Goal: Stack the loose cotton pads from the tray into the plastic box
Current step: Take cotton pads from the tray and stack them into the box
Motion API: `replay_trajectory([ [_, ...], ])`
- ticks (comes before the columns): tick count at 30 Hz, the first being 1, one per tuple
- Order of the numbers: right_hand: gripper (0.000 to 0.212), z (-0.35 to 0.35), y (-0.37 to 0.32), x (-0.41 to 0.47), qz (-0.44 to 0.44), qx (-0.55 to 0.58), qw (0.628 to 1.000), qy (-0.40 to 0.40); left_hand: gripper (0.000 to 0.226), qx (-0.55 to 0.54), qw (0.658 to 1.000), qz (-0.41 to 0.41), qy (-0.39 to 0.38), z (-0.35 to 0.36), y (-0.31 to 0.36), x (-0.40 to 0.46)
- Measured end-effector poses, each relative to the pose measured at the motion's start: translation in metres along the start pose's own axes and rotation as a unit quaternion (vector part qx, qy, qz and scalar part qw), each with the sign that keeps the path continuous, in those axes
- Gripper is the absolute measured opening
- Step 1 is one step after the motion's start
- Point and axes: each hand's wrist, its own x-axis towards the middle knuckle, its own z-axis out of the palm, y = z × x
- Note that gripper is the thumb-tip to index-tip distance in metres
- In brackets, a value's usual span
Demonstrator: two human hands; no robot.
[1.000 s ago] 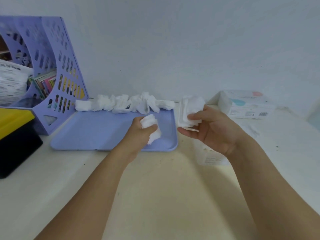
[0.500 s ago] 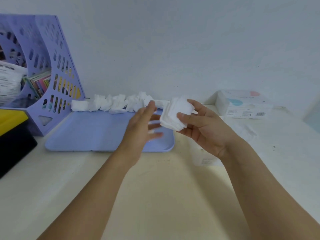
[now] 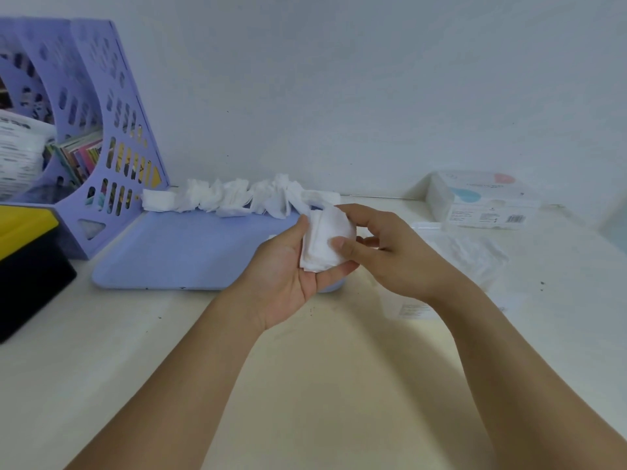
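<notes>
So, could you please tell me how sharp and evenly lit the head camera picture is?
Head view: soft, even light with faint shadows under the arms; wide-angle bending shows at the file rack; the stack of pads between the left hand and right hand is slightly soft; print on the far carton is unreadable.

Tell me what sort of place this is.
Probably a home or office desk against a plain wall. A lavender magazine file holds booklets, a lavender tray carries loose cotton pads, and a boxed pack of pads sits to the right.

A home or office desk: purple file rack with booklets, against a plain wall
</notes>
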Motion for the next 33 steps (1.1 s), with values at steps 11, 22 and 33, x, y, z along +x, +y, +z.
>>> replay_trajectory([
  [11,0.016,0.002,0.0,0.003,-0.071,-0.008,0.986,0.151,0.051,0.084,0.996,-0.006,0.009,-0.004,-0.005,0.003],
  [22,0.011,-0.024,-0.03,-0.008,-0.069,0.148,0.985,0.049,0.055,0.029,0.998,-0.048,0.0,-0.003,-0.007,0.004],
  [33,0.017,-0.003,-0.013,0.0,-0.065,0.002,0.993,0.098,0.047,0.054,0.997,-0.057,-0.024,0.001,-0.011,0.001],
])
